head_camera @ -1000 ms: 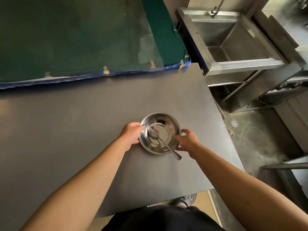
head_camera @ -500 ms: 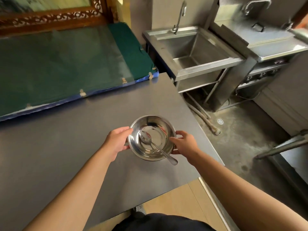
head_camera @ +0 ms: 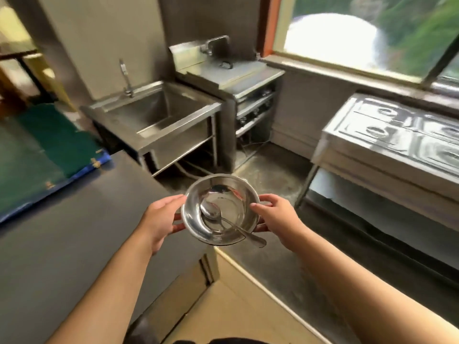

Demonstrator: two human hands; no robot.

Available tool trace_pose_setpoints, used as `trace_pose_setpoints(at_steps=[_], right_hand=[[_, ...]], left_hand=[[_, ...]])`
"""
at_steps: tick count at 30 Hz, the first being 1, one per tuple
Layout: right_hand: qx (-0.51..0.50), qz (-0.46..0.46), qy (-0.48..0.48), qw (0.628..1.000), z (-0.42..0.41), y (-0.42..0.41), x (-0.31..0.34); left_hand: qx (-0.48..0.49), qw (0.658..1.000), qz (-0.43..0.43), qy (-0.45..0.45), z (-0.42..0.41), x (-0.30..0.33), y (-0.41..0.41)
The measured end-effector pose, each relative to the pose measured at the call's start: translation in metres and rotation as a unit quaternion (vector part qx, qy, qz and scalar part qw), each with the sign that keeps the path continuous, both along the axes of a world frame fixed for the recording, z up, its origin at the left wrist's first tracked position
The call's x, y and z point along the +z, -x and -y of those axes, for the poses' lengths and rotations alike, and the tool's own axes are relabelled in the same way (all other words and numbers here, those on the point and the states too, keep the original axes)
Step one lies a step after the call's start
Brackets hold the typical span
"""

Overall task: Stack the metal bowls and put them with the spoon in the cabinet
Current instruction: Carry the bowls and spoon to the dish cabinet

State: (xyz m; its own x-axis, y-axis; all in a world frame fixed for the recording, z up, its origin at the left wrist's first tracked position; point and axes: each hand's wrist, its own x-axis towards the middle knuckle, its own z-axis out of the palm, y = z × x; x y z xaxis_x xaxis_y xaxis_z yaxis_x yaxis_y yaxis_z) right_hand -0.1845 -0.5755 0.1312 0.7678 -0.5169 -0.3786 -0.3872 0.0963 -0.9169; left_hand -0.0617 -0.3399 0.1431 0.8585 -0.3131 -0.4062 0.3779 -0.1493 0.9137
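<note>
Beyond the right edge of the grey tabletop [head_camera: 74,232], above the floor, a person holds the stacked metal bowls [head_camera: 196,220] in the air between both hands. The left hand [head_camera: 161,217] grips the left rim, thumb on top and fingers beneath; the right hand [head_camera: 275,216] clasps the right rim the same way. The spoon [head_camera: 224,219] lies inside the top bowl, its head towards the left and its handle jutting out over the near right rim. Behind the bowls stand a steel sink [head_camera: 173,120] and a steel unit [head_camera: 248,80]; a steel counter [head_camera: 387,145] under a window [head_camera: 360,33] runs along the right.
</note>
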Motion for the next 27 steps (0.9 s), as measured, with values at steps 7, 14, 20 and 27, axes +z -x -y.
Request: trace_pose_setpoints(at_steps=[7, 14, 20, 27], right_hand=[[-0.171, 0.004, 0.027, 0.985, 0.129, 0.125, 0.015], [-0.348, 0.009, 0.031, 0.937, 0.215, 0.248, 0.018], [-0.503, -0.005, 0.039, 0.863, 0.283, 0.341, 0.014], [-0.639, 0.011, 0.027, 0.768, 0.343, 0.402, 0.022]], left_hand=[[-0.187, 0.982, 0.002, 0.012, 0.182, 0.02, 0.054], [-0.368, 0.93, -0.001, 0.02, 0.349, 0.026, 0.121], [-0.527, 0.849, -0.007, 0.029, 0.497, 0.024, 0.19], [-0.661, 0.748, -0.026, 0.047, 0.647, 0.026, 0.258]])
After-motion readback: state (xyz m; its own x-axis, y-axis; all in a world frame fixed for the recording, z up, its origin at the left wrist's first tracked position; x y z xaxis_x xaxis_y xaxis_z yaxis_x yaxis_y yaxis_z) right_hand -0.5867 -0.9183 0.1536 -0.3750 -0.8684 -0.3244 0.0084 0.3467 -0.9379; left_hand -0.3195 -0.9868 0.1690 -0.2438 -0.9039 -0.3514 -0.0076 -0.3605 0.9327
